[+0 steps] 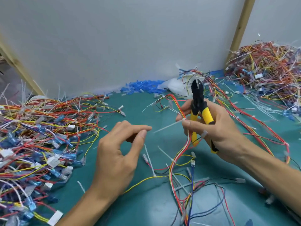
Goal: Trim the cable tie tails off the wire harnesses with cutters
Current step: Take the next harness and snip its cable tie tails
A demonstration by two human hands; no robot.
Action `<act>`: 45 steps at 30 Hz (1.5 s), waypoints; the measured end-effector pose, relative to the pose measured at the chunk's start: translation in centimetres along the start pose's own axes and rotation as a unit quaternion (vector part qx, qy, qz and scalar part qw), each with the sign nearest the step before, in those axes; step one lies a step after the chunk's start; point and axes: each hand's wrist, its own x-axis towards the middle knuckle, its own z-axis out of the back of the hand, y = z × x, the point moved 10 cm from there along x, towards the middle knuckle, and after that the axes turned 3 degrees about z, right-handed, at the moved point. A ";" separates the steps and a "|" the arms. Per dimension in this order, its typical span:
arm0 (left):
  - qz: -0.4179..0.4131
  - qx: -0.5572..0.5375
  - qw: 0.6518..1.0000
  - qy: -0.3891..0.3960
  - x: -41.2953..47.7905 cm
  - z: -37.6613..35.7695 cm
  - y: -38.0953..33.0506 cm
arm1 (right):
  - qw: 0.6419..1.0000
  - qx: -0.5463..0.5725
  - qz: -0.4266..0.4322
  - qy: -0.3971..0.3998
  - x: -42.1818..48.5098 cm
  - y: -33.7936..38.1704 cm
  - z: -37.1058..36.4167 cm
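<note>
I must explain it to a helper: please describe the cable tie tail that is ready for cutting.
Find the right hand, which holds yellow cutters. Its thumb pins a wire bundle. The tail sticks out leftward from there, raised in the air, while other tails lie on the mat.

The left hand (117,154) is hovering palm down, thumb and forefinger nearly pinching, holding nothing; the right hand (216,128) is gripping the cutters (199,103) upright in its palm, jaws parted, while its fingertips (186,123) are pinching the harness (180,154).
</note>
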 end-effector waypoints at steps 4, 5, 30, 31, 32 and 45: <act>0.109 -0.120 0.984 0.075 -0.1 -1.7 2.8 | 1.000 0.009 -0.004 0.023 -0.3 -0.1 -0.9; 0.121 -0.135 0.979 0.092 -0.1 -2.2 3.2 | 0.999 0.006 -0.005 0.035 -0.4 -0.1 -1.2; 0.274 -0.544 0.788 0.086 -0.7 -4.6 4.7 | 0.958 -0.198 -0.029 0.204 -2.1 -0.7 -5.1; 0.255 -0.517 0.813 0.080 -0.4 -4.1 4.6 | 0.961 -0.186 -0.034 0.201 -2.0 -0.8 -4.9; 0.232 -0.473 0.848 0.063 0.0 -3.3 4.8 | 0.964 -0.171 -0.039 0.198 -1.9 -0.8 -4.7; 0.102 -0.312 0.945 -0.001 1.0 0.2 3.3 | 0.987 -0.051 -0.050 0.143 -1.1 -1.1 -3.3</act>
